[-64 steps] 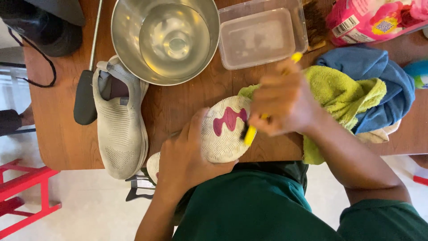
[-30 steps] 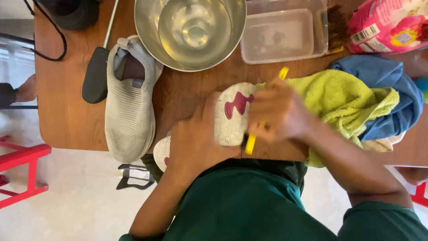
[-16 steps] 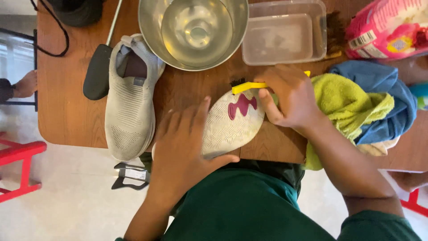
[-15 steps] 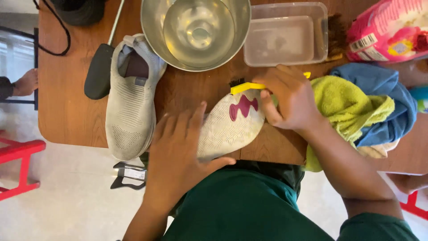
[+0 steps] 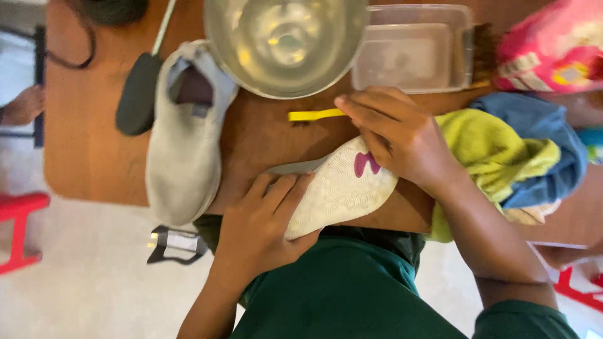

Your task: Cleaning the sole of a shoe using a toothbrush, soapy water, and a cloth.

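Note:
My left hand (image 5: 260,226) grips a grey shoe turned sole-up (image 5: 339,188), its white sole with a magenta mark facing me at the table's near edge. My right hand (image 5: 399,135) rests over the shoe's toe end and holds a yellow toothbrush (image 5: 314,115), whose head points left over the wooden table (image 5: 88,150). A second grey slip-on shoe (image 5: 182,144) lies upright to the left.
A steel bowl (image 5: 286,41) and a clear plastic tub (image 5: 411,53) stand at the far side. Yellow-green and blue cloths (image 5: 502,150) lie at the right, beside a pink packet (image 5: 553,47). A black-handled tool (image 5: 139,88) lies left. Red stool legs (image 5: 19,232) stand on the floor.
The shoe has been turned and laid lower, more sole-up along the table edge. My right hand has swung the toothbrush from upright to lying flat, pointing left.

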